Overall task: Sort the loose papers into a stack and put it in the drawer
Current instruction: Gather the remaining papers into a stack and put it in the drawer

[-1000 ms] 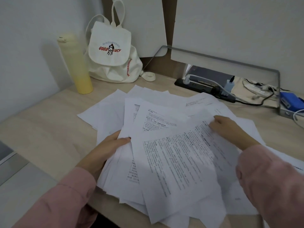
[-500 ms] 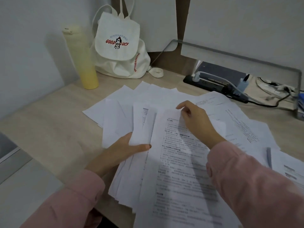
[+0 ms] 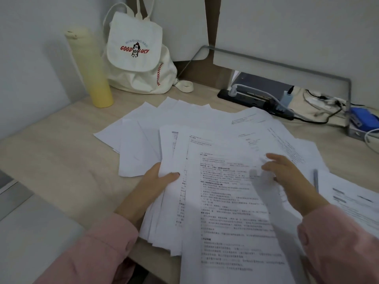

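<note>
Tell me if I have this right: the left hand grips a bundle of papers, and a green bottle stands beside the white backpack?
Not quite. The head view shows the bottle is pale yellow, not green. The rest holds: the left hand grips a bundle of papers, and the bottle stands beside the white backpack.

Dim, flat indoor light with a cool cast, soft overall.
Right hand [image 3: 287, 177] motion-blurred, grey shadow falls left onto papers [image 3: 225, 201]; bottle [image 3: 90, 66] shadow faint on wall to its left; lower print smeared; wide-angle bending at edges.
</note>
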